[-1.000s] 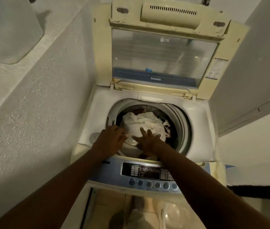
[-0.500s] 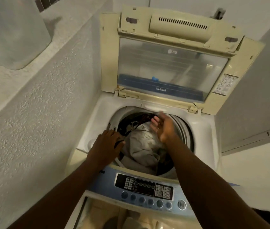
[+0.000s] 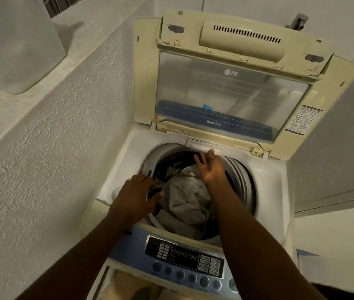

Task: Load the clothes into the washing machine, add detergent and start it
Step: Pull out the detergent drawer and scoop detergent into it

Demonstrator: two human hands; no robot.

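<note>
Drum load: clothes (image 3: 185,198) sit in the washing machine (image 3: 264,176) tub, grey garment on top, heaped close to the rim.
Left hand (image 3: 137,197): mine, palm down, fingers spread on the tub's left edge, touching dark fabric; nothing gripped.
Right hand (image 3: 211,167): palm up, fingers loosely extended, tips at the white drawer (image 3: 202,145) on the rear rim; holding nothing.
Lid (image 3: 234,83): raised, upright behind the tub.
Detergent: none in view.
Risk 1: fabric draped over the rim could snag or be trapped when the lid closes.
Risk 2: an overpacked load may wash poorly.
Risk 3: forearms pass above the control panel (image 3: 184,256); a brush could press a button.
Legible markings: a logo on the lid window, apparently mirrored; sticker text too small to read.
</note>
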